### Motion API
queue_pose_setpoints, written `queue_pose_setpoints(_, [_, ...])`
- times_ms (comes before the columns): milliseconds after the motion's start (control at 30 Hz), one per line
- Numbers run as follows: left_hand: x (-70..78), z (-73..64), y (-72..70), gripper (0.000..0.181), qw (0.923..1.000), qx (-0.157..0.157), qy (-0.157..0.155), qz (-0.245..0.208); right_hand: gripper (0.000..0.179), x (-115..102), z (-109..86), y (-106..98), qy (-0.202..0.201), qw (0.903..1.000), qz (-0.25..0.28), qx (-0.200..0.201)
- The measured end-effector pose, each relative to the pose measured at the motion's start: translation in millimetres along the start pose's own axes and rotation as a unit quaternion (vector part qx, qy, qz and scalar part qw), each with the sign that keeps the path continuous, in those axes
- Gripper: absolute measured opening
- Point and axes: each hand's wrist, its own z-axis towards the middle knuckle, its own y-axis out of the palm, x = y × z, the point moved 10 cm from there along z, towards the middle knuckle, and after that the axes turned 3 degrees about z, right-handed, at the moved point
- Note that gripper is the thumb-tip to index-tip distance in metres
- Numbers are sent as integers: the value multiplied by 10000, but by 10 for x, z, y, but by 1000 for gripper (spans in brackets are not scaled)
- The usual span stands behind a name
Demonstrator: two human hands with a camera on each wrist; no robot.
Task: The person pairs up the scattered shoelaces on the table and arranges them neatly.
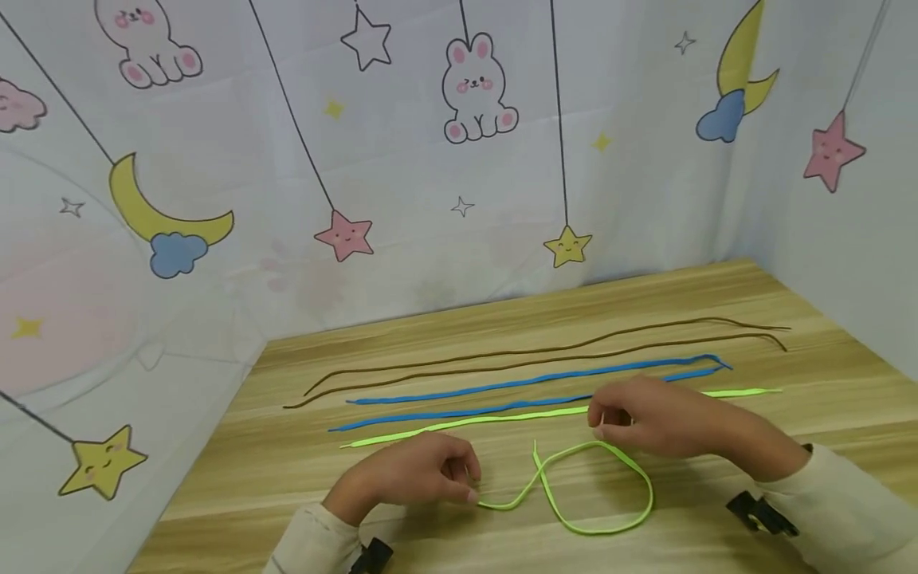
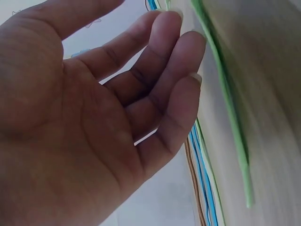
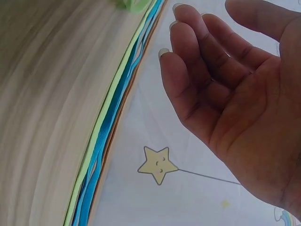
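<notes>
A lime-green shoelace [image 1: 651, 494] lies on the wooden table in a rounded loop, crossing itself near its left side. One of its ends points away from the person, between the hands. My left hand [image 1: 430, 469] hovers by the other end, fingers loosely bent; in the left wrist view the shoelace [image 2: 230, 108] runs past the fingertips, outside the grasp. Close over the far side of the loop is my right hand [image 1: 656, 416], its fingers relaxed and bent. Nothing shows within that hand [image 3: 225, 89] in the right wrist view.
Behind the loop, a second lime-green shoelace [image 1: 502, 418], two blue shoelaces [image 1: 495, 387] and two brown shoelaces [image 1: 459, 372] lie stretched side by side across the table [image 1: 237, 486]. A white curtain [image 1: 402, 159] with printed stars and rabbits hangs around the table's far sides.
</notes>
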Motion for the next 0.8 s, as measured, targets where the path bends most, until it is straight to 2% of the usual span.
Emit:
queue_pose_setpoints(267, [129, 97, 93, 10, 9986, -14, 159, 499, 8, -68, 44, 169, 18, 9996, 79, -261])
queue_pose_setpoints(600, [152, 122, 146, 19, 9923, -13, -51, 1240, 5, -173, 82, 340, 40, 9989, -158, -441])
queue_pose_setpoints(800, [158, 156, 160, 24, 9864, 61, -112, 1641, 9, -297, 86, 451, -254, 9982, -108, -531])
